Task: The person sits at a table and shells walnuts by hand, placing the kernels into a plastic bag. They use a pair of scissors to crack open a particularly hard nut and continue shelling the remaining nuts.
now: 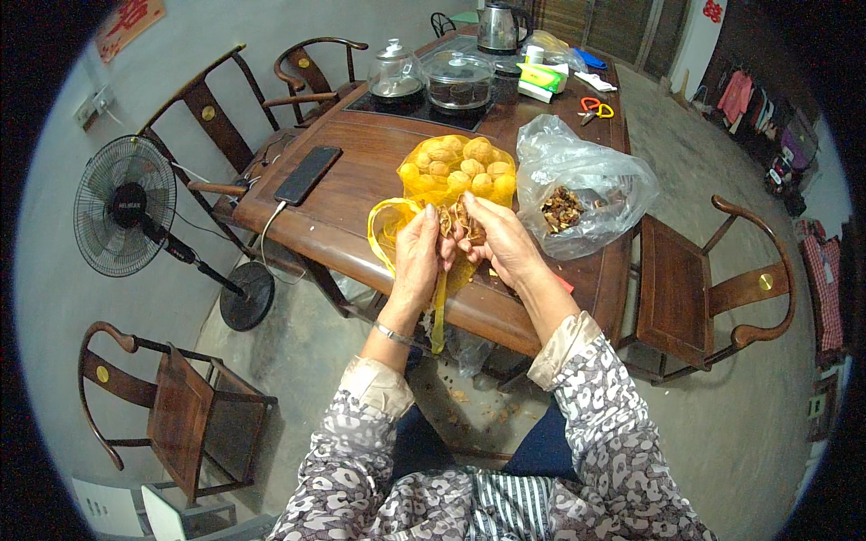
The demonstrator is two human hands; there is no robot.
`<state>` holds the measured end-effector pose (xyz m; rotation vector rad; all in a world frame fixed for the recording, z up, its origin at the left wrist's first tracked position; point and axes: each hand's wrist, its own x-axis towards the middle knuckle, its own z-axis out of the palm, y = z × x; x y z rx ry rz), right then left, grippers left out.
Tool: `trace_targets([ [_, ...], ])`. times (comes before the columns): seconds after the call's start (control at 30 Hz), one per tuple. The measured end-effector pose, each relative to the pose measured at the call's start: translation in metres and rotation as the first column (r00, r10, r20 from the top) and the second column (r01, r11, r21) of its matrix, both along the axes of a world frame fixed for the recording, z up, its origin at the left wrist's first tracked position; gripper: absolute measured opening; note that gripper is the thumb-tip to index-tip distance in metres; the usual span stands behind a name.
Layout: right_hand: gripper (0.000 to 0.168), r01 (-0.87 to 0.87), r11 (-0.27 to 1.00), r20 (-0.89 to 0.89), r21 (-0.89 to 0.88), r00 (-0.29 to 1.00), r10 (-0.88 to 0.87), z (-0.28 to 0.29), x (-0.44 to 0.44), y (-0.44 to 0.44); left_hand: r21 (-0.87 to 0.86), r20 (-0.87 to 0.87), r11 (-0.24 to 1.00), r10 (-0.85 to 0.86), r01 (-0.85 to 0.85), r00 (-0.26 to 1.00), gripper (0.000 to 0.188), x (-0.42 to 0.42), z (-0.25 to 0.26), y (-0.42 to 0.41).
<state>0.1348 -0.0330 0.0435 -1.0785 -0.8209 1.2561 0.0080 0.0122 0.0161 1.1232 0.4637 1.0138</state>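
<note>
Both hands meet over the near edge of the wooden table (pixel 358 233). In my left hand (pixel 416 247) is one piece of a cracked walnut (pixel 444 220), its inner side showing. My right hand (pixel 504 237) pinches another walnut piece (pixel 465 220) close beside it. Just beyond the fingers lies a yellow mesh bag (pixel 409 179) with several whole walnuts (pixel 477 149) in it. The bag's yellow band (pixel 371 233) loops out left of my left hand. To the right, an opened clear plastic bag (pixel 588 240) holds broken walnut pieces (pixel 561 211).
A phone (pixel 308 176) with a white cable lies left. Farther back are glass-lidded pots (pixel 459 81), a kettle (pixel 497 30), a tissue pack (pixel 543 78) and scissors (pixel 595 110). Wooden chairs (pixel 676 297) and a standing fan (pixel 126 203) surround the table. Shell bits (pixel 497 412) litter the floor.
</note>
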Motion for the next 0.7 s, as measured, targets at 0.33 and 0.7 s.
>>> trace_targets([
  [0.33, 0.016, -0.138, 0.989, -0.082, 0.052, 0.987, 0.142, -0.004, 0.008, 0.000, 0.054, -0.093, 0.999, 0.007, -0.002, 0.996, 0.039, -0.003, -0.005, 0.005],
  [0.7, 0.012, -0.244, 0.966, -0.169, 0.086, 0.952, 0.255, 0.001, 0.010, -0.002, -0.023, 0.010, 0.992, -0.122, 0.122, 0.992, 0.044, -0.011, -0.009, 0.009],
])
